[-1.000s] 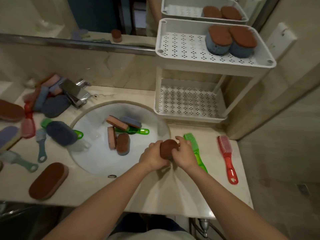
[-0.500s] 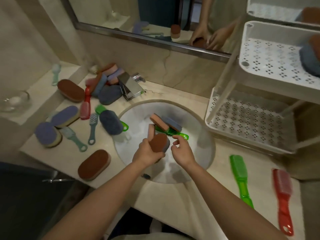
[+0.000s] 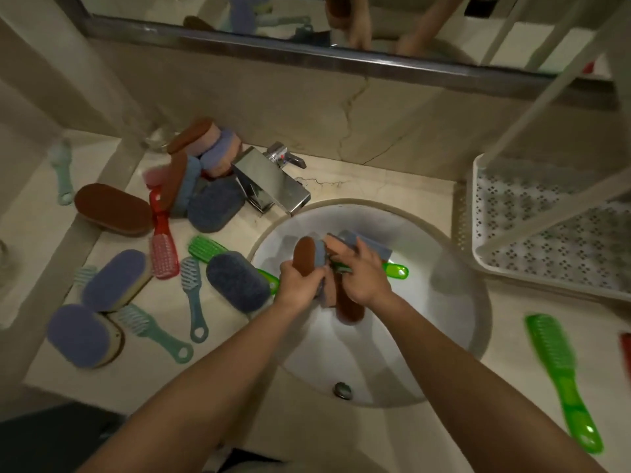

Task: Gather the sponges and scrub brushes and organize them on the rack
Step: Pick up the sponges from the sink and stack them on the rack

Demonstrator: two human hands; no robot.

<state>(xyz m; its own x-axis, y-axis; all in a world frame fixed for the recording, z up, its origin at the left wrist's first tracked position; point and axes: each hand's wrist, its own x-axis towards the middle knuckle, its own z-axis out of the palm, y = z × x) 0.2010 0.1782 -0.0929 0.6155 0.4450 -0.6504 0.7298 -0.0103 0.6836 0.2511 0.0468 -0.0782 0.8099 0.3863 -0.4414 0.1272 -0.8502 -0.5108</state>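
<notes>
Now the left hand (image 3: 297, 285) grips a brown sponge (image 3: 305, 256); the right hand (image 3: 367, 279) touches the pile (image 3: 339, 241) in the sink (image 3: 426, 336), grip unclear. Too many sponges may slip out.

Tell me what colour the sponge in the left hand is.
The sponge held by the left hand is brown-faced with a blue layer; head view.

Both forearms reach fwd, L hand (image 3: 299, 285) gripping brown sponge (image 3: 304, 255), R hand (image 3: 368, 279) palm-down alongside, fingers extended.
</notes>
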